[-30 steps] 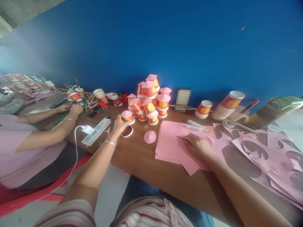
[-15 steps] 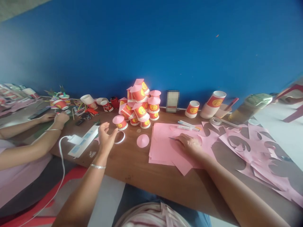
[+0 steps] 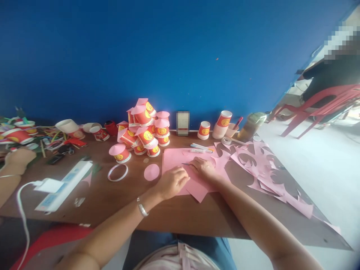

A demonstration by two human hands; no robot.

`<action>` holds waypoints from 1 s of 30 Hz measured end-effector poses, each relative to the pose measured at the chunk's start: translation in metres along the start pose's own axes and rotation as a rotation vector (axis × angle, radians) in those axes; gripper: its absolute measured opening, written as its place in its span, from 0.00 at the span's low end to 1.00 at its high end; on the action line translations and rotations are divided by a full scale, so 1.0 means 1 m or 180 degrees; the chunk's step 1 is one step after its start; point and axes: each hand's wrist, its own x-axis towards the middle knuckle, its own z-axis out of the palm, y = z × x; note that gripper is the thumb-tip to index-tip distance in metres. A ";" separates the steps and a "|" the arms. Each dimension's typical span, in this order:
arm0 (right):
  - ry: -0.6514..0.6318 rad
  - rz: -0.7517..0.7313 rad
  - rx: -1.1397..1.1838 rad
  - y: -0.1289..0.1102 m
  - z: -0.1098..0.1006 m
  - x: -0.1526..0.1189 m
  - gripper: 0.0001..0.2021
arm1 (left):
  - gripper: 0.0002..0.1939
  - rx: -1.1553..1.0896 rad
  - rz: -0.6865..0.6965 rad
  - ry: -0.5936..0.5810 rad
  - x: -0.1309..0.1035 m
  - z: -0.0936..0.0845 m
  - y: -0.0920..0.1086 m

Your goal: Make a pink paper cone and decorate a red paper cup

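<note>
My right hand (image 3: 203, 167) rests closed on a stack of pink paper sheets (image 3: 171, 157). The thin dark pointed blades of what look like scissors (image 3: 185, 164) stick out from its fingers. My left hand (image 3: 174, 180) is over the lower left of the sheets, fingers curled in; what they hold, if anything, is hidden. Left of the stack lies a pink paper cone (image 3: 152, 172). Further left, a white ring (image 3: 117, 173) lies flat. Behind stand several piled red-and-yellow paper cups (image 3: 146, 135) with pink paper tops.
Pink paper offcuts (image 3: 267, 172) spread over the right. Pens (image 3: 201, 147), a tape roll (image 3: 225, 141), a jar (image 3: 251, 125) and more cups (image 3: 204, 130) stand or lie at the back. A power strip (image 3: 64, 185) and a co-worker's hand (image 3: 21, 160) are at left.
My left hand has moved right, from beside the white ring to the pink sheets, and its fingers have curled. My right hand stays on the paper. The view has turned to the right.
</note>
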 end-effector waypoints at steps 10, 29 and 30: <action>0.0814 0.0469 -0.0374 0.048 -0.056 0.046 0.15 | 0.22 0.0006 0.0283 0.0040 0.011 0.040 -0.024; 0.0516 0.1634 -0.0571 0.075 -0.108 0.154 0.23 | 0.09 -0.0421 0.0653 0.0195 0.007 0.046 -0.028; 0.0592 0.1606 -0.0571 0.074 -0.110 0.155 0.24 | 0.08 -0.0412 0.0651 0.0223 0.007 0.045 -0.028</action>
